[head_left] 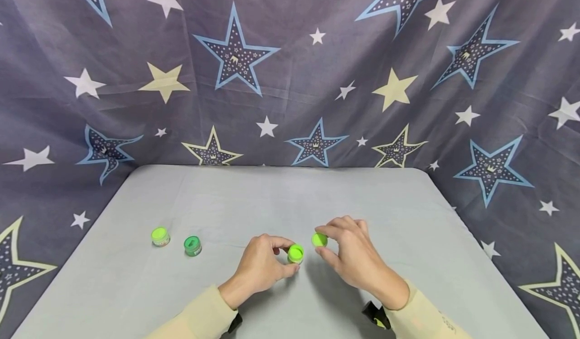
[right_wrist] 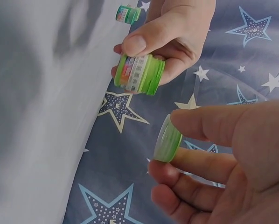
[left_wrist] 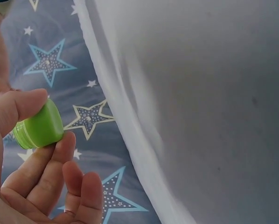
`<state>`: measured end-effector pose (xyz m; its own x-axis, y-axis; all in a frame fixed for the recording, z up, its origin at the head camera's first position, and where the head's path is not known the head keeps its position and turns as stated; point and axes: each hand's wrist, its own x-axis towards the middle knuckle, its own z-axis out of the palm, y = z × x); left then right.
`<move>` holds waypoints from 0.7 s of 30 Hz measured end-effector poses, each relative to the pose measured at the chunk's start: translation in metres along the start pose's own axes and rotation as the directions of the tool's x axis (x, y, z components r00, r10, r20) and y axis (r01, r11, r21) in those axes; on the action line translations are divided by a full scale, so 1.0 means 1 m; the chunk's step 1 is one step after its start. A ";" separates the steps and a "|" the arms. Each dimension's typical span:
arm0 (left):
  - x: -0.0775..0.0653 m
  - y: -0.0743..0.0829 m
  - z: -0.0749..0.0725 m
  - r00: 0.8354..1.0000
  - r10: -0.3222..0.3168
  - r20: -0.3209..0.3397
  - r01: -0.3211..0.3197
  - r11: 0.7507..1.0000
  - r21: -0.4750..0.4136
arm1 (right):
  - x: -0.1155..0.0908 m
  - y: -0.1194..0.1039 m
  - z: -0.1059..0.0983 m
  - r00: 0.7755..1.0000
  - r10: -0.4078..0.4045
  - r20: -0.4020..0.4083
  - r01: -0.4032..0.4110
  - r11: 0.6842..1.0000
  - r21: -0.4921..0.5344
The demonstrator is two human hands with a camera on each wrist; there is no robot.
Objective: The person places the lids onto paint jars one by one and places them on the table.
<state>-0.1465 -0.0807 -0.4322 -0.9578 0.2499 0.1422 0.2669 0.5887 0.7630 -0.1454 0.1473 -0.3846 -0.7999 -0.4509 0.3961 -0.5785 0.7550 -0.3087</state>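
My left hand (head_left: 263, 263) pinches a small lime-green jar (head_left: 296, 254) between thumb and fingers. The jar has no lid on it, and a printed label shows on its side in the right wrist view, where the jar (right_wrist: 138, 74) is tilted sideways. Just to the right, my right hand (head_left: 355, 251) holds a round green lid (head_left: 319, 239) by its edge. That lid (right_wrist: 168, 140) is apart from the jar, its pale inner side partly showing in the right wrist view. What lies inside the jar cannot be made out.
On the left part of the grey-covered table (head_left: 362, 193) stand a lidded lime-green jar (head_left: 160, 236) and a darker green jar (head_left: 192, 246). A star-patterned curtain (head_left: 290, 77) hangs behind the table and along its sides.
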 end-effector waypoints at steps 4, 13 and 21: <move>0.000 0.001 0.001 1.000 -0.001 0.008 0.001 1.000 -0.004 | 0.000 -0.004 0.001 1.000 -0.018 0.002 0.018 1.000 0.004; 0.000 0.003 0.003 1.000 -0.014 0.016 0.014 1.000 -0.023 | 0.000 -0.011 0.005 0.999 -0.041 0.005 0.040 0.999 0.030; -0.001 0.005 0.003 1.000 -0.009 0.021 0.010 0.999 -0.030 | 0.001 -0.013 0.008 0.998 -0.066 0.002 0.065 0.997 0.042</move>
<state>-0.1443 -0.0758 -0.4305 -0.9577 0.2607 0.1222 0.2544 0.5676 0.7830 -0.1395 0.1329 -0.3874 -0.7605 -0.5003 0.4140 -0.6359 0.7030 -0.3185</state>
